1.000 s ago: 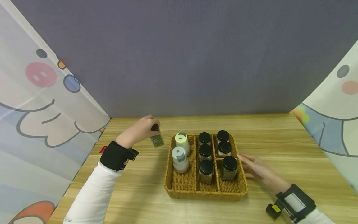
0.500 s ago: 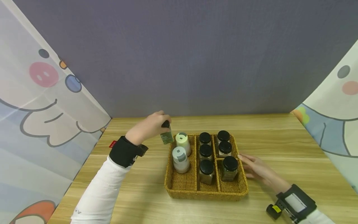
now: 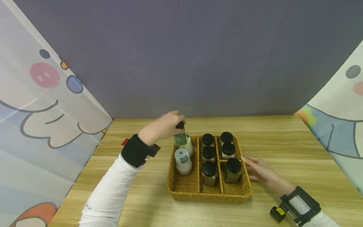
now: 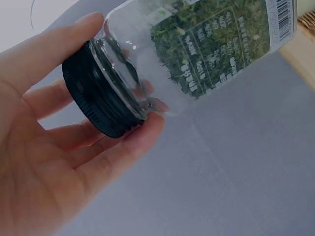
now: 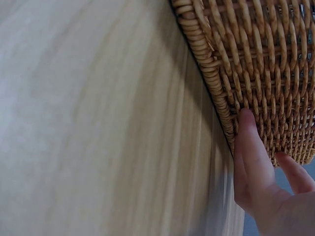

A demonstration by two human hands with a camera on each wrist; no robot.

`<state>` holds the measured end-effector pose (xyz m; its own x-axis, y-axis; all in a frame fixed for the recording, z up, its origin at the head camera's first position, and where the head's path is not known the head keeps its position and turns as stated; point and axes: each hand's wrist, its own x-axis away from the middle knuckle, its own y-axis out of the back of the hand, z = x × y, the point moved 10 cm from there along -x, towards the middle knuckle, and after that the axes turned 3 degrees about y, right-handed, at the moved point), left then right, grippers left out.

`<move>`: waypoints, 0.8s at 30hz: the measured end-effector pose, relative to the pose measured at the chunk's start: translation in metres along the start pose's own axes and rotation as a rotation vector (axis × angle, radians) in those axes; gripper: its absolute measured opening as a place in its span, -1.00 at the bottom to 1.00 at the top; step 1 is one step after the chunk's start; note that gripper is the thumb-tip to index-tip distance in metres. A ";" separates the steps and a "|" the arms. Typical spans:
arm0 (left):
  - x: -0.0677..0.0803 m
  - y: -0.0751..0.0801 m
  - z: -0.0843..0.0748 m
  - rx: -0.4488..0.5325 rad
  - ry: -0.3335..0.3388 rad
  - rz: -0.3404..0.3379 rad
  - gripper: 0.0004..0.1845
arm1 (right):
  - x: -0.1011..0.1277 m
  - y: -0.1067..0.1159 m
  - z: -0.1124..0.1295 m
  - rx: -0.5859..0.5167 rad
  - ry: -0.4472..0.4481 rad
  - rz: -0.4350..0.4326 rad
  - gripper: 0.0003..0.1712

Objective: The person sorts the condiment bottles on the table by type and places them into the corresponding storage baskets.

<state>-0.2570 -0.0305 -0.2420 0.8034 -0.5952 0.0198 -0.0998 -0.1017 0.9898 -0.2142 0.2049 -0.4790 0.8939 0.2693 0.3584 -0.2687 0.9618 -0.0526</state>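
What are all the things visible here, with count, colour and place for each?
basket: 1, woven tan, middle of the table, divided into compartments.
black-lid jars: 6 in the basket, glass; 3 in the middle column, 2 in the back right compartment, 1 in the front right.
white bottles: 2, pale with grey tops, left compartment of the basket.
herb jar: 1, glass with black lid and green contents, held over the basket's back left corner.
table: 1, light wood.
curtains: 2, white with cartoon print, left and right sides.
wall: grey-purple, behind.
left hand: grips the herb jar by its lid.
right hand: fingers straight, touching the basket's right side.
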 end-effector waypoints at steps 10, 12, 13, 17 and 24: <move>-0.009 -0.006 -0.022 -0.008 -0.045 0.041 -0.74 | 0.001 0.000 0.000 -0.001 -0.003 -0.007 -0.14; -0.011 -0.006 -0.026 -0.011 -0.055 0.042 -0.75 | 0.001 0.001 -0.001 0.000 -0.004 -0.010 -0.14; -0.012 -0.007 -0.028 -0.010 -0.060 0.045 -0.75 | 0.000 0.001 -0.001 0.001 -0.005 -0.012 -0.14; -0.015 -0.008 -0.038 -0.013 -0.076 0.057 -0.73 | 0.000 0.001 -0.001 0.002 -0.004 -0.013 -0.14; -0.018 -0.013 -0.055 -0.030 -0.123 0.077 -0.70 | -0.001 0.001 0.000 0.002 0.001 -0.004 -0.14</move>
<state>-0.2383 0.0257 -0.2475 0.7159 -0.6936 0.0800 -0.1392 -0.0295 0.9898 -0.2148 0.2055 -0.4794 0.8953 0.2654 0.3577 -0.2658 0.9628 -0.0492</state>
